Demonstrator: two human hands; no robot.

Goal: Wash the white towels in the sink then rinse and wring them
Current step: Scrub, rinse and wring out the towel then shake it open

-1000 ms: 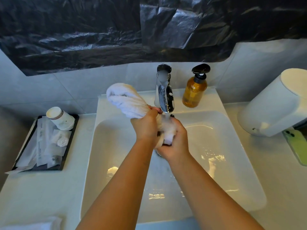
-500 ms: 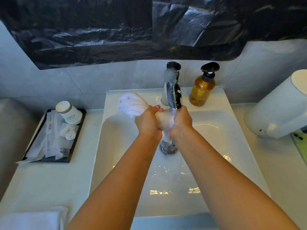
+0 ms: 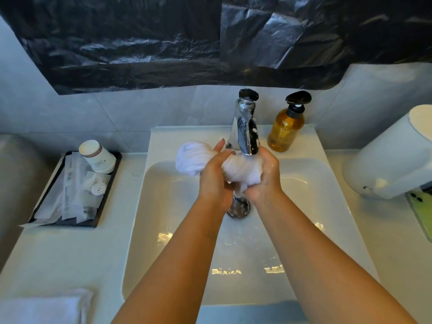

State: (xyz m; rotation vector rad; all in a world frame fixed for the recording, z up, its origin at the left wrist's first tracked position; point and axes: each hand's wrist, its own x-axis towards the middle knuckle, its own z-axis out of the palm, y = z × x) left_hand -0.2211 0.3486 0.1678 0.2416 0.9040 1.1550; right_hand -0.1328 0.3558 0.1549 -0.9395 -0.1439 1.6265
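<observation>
1. Biggest thing here is the sink (image 3: 327, 206), a wide white basin filling the middle of the view. Makes sense as the work spot, since whatever drips out lands right by the drain (image 3: 238, 208).
2. Black plastic sheeting (image 3: 163, 43) is stuck over the wall at 12 o'clock, can't tell what it's covering.
3. A white dispenser (image 3: 388, 160) sits at 3 o'clock, with a green phone (image 3: 420, 206) tucked partly under it, well off the wet zone.
4. Black tray (image 3: 109, 190) at 9 o'clock holds paper cups (image 3: 98, 157) and sachets.
5. A folded towel (image 3: 42, 309) waits at 7 o'clock on the counter, dry-looking, probably next in line.
6. The white towel (image 3: 238, 169) being worked is bunched up right under the faucet (image 3: 245, 134) spout, just past centre toward 12, so the water can hit it directly. Its loose end bulges out toward 10 o'clock.
7. Left hand (image 3: 215, 176) is curled around the towel's middle, thumb up over the top.
8. Right hand (image 3: 266, 176) is clamped on the other end, fingers wrapped under. Opposed grips like that look like twisting or scrubbing to me.
9. Amber soap bottle (image 3: 286, 129) at 1 o'clock, close to the faucet and within easy reach.
</observation>
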